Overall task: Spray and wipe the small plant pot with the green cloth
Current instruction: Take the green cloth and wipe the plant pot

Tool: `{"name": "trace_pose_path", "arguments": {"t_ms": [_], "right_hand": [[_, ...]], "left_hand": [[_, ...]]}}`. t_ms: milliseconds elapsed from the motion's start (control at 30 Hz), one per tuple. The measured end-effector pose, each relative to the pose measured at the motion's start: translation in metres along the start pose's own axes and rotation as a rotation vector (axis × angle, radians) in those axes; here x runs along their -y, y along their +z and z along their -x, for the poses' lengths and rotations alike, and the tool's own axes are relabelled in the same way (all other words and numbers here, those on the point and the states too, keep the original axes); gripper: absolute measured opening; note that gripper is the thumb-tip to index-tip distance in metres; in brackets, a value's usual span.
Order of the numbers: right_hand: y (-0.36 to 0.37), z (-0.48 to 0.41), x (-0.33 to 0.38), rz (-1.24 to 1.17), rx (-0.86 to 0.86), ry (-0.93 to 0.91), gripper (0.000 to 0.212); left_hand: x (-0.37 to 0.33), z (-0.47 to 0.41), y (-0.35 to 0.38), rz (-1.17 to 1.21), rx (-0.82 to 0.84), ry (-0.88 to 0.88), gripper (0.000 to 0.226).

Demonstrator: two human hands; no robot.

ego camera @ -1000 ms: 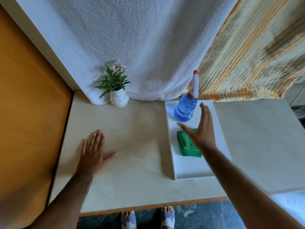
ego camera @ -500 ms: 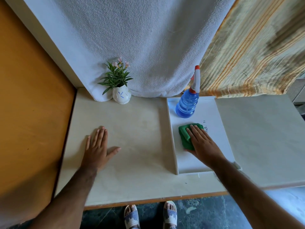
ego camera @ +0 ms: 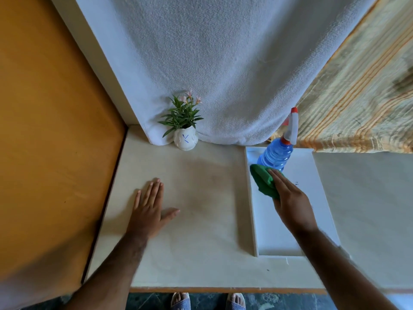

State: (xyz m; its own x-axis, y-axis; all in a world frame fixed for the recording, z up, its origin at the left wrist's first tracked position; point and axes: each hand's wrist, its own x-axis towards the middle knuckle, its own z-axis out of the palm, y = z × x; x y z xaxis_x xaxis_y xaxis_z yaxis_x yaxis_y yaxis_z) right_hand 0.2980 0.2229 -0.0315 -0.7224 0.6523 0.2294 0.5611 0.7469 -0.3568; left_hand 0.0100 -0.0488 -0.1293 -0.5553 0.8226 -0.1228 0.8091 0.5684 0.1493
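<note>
A small white plant pot (ego camera: 186, 141) with green leaves and pink flowers stands at the back of the table against the white towel. The blue spray bottle (ego camera: 276, 155) with a white and red trigger head stands at the far end of a white tray (ego camera: 312, 193). Just in front of the bottle, my right hand (ego camera: 290, 204) grips the green cloth (ego camera: 263, 182), which looks lifted a little off the tray. My left hand (ego camera: 149, 209) lies flat on the table with fingers spread, holding nothing, well in front of the pot.
A white towel (ego camera: 223, 63) hangs behind the beige table (ego camera: 201, 220). A striped curtain (ego camera: 357, 97) hangs at the back right. An orange wooden panel (ego camera: 44, 130) borders the table's left side. My feet in sandals (ego camera: 181, 302) show below the front edge.
My right hand came down onto the green cloth, closed on it and raised it toward the spray bottle. My left hand stayed flat on the table.
</note>
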Motion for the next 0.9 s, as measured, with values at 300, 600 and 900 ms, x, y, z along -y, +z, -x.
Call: {"name": "trace_pose_path", "arguments": {"t_ms": [300, 600, 900], "right_hand": [[0.060, -0.073, 0.104, -0.134, 0.099, -0.313, 0.061], [0.122, -0.149, 0.146, -0.072, -0.044, -0.413, 0.060], [0.147, -0.142, 0.136, -0.058, 0.030, -0.395, 0.058]], "left_hand": [[0.004, -0.001, 0.006, 0.043, -0.010, 0.010, 0.102], [0.009, -0.003, 0.011, 0.016, -0.028, 0.012, 0.105], [0.012, -0.001, 0.013, 0.041, -0.018, 0.007, 0.103]]}}
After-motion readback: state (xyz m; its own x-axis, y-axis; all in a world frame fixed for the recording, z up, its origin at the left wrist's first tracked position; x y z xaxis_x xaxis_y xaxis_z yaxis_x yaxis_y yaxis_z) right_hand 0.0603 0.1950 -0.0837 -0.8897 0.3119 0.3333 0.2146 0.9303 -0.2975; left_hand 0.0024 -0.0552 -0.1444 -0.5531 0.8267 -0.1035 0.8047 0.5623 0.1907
